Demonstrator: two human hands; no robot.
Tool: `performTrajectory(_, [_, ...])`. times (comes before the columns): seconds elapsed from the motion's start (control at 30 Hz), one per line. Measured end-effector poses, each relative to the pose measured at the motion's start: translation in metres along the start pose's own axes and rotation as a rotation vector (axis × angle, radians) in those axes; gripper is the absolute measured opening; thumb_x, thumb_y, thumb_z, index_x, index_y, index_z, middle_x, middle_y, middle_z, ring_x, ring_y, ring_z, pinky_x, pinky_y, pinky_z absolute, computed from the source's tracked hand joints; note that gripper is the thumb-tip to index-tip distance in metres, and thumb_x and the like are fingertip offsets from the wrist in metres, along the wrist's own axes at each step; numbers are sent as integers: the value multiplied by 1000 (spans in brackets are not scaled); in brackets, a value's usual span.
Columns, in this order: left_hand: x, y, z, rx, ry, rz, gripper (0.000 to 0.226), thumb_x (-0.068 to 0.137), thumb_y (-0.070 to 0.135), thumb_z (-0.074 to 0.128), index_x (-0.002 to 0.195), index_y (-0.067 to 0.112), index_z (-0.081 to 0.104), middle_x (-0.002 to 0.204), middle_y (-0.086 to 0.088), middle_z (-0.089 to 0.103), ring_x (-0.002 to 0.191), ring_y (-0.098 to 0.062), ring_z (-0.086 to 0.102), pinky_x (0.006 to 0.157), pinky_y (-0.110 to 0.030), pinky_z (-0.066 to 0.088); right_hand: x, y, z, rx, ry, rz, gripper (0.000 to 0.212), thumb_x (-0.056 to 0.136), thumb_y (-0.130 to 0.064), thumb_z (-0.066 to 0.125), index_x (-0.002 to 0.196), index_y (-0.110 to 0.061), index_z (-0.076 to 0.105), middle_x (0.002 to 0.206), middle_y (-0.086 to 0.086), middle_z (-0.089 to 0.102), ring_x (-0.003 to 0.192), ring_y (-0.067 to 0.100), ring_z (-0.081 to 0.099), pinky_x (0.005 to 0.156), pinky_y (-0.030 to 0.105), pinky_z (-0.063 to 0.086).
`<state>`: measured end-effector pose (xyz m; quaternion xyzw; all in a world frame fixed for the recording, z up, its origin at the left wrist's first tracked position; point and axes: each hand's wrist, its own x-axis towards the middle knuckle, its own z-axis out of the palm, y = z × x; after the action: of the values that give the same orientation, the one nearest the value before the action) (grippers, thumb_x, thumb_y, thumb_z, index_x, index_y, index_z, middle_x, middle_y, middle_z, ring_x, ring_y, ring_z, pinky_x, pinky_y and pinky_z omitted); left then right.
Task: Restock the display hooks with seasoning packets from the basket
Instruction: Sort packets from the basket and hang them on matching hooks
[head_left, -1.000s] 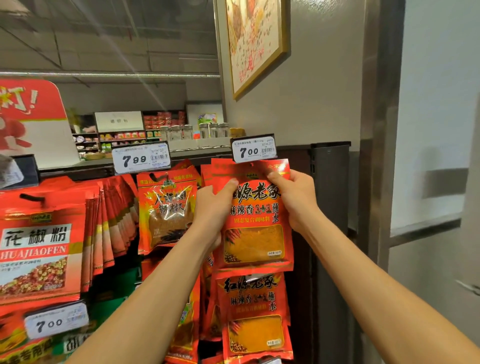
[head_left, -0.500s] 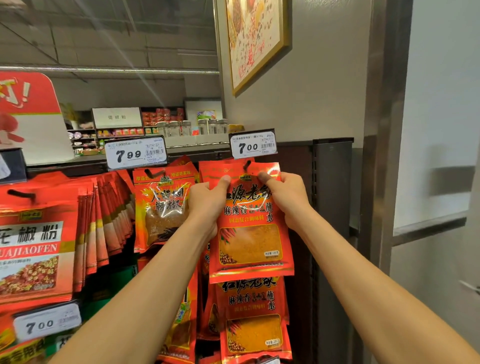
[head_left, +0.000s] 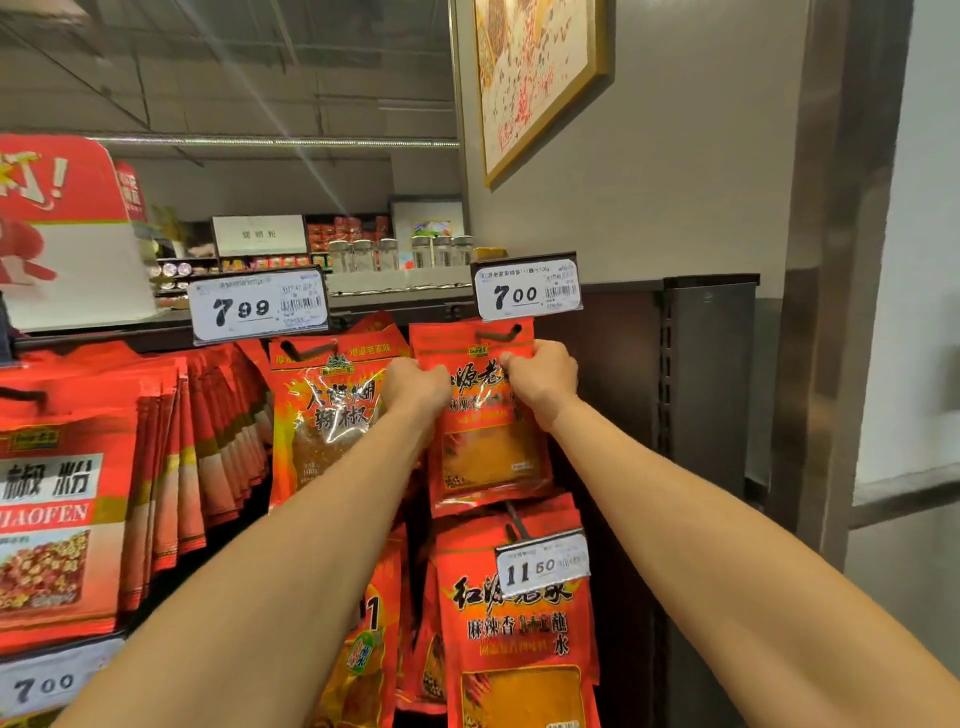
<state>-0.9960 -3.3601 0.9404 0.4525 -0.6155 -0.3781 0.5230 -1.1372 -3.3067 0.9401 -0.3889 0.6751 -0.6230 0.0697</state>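
On the far left I saw a thick row of red packets (head_left: 67, 509) hanging close together, with a white price tag (head_left: 44, 686) under them. Next to this row, a second price tag (head_left: 258, 306) stood above one red and orange packet (head_left: 327, 410) on its own hook. The left hand (head_left: 415, 387) was beside this packet, with its fingers curled around the left upper edge of the seasoning packet (head_left: 488, 431). This packet was held high against the display, directly under the price tag (head_left: 527, 290) marked 7.00, and its hanging hole was at the hook (head_left: 500, 332). The right hand (head_left: 543, 376) gripped the right upper edge of the same packet, so both hands were clamped on it, a little apart from each other. Below it hung more packets of the same kind (head_left: 514, 623), with one more price tag (head_left: 543, 564) in front. To the right stood a dark metal upright (head_left: 706, 374) and a grey wall (head_left: 675, 156).
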Motion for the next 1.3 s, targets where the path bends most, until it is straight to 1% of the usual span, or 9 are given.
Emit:
performTrajectory(0.17, [24, -7, 2, 94, 7, -26, 31, 93, 26, 64, 119, 9, 68, 118, -11, 70, 108, -33, 65, 96, -43, 54, 23, -1, 16, -32, -9, 50, 17, 91, -28, 62, 89, -16, 75, 95, 5, 73, 92, 28, 68, 81, 37, 56])
performTrajectory(0.3, [18, -13, -13, -55, -74, -21, 13, 90, 19, 66, 101, 14, 67, 110, -15, 73, 100, -30, 68, 94, -49, 56, 6, 8, 0, -53, -15, 22, 21, 95, -28, 57, 104, -13, 70, 109, 9, 72, 101, 29, 67, 88, 40, 55])
performTrajectory(0.4, [-5, -13, -45, -70, -61, 74, 10, 90, 23, 65, 82, 22, 71, 98, -5, 77, 97, -26, 72, 88, -41, 58, -28, 7, -27, -84, 95, -30, 35, 95, -28, 61, 127, -14, 67, 123, 8, 71, 115, 27, 65, 100, 38, 51])
performTrajectory(0.47, [-32, -13, -74, -133, -118, 85, 13, 93, 21, 63, 81, 22, 70, 90, -1, 77, 80, -18, 75, 70, -33, 56, -60, 5, -42, 44, 95, -43, 20, 92, -23, 62, 106, -19, 75, 104, 7, 77, 99, 26, 72, 89, 41, 58])
performTrajectory(0.53, [-61, -17, -110, -252, -246, 88, 11, 95, 18, 64, 85, 18, 69, 82, -3, 77, 64, -14, 72, 61, -30, 54, -102, -3, -56, 232, 19, 8, 16, 93, -18, 60, 82, -18, 72, 81, 8, 77, 73, 24, 74, 62, 33, 60])
performTrajectory(0.67, [-124, -42, -186, -307, -404, 73, 14, 96, 17, 63, 86, 16, 73, 82, -9, 78, 63, -17, 72, 55, -22, 57, -198, -11, -76, 388, -53, 89, 14, 84, -20, 62, 74, -16, 71, 63, 6, 70, 52, 21, 67, 46, 23, 52])
performTrajectory(0.77, [-167, -80, -230, -307, -456, -46, 20, 99, 16, 60, 85, 16, 74, 81, -10, 77, 62, -16, 71, 57, -23, 57, -264, 10, -73, 373, -78, 214, 18, 76, -26, 61, 79, -10, 69, 63, 7, 67, 52, 22, 64, 47, 25, 51])
performTrajectory(1.0, [-247, -215, -265, -264, -522, -518, 18, 102, 12, 54, 90, 8, 68, 73, -8, 69, 57, -15, 60, 51, -21, 51, -399, 105, -36, 247, -119, 643, 20, 96, -8, 53, 80, -8, 64, 59, 9, 63, 46, 23, 59, 46, 24, 46])
performTrajectory(1.3, [-356, -412, -286, -11, -407, -1031, 15, 97, 23, 62, 102, 14, 73, 92, -9, 79, 71, -18, 75, 57, -26, 56, -542, 260, 7, 22, -267, 1124, 16, 94, -7, 53, 86, -6, 66, 62, 8, 67, 50, 23, 63, 52, 28, 50])
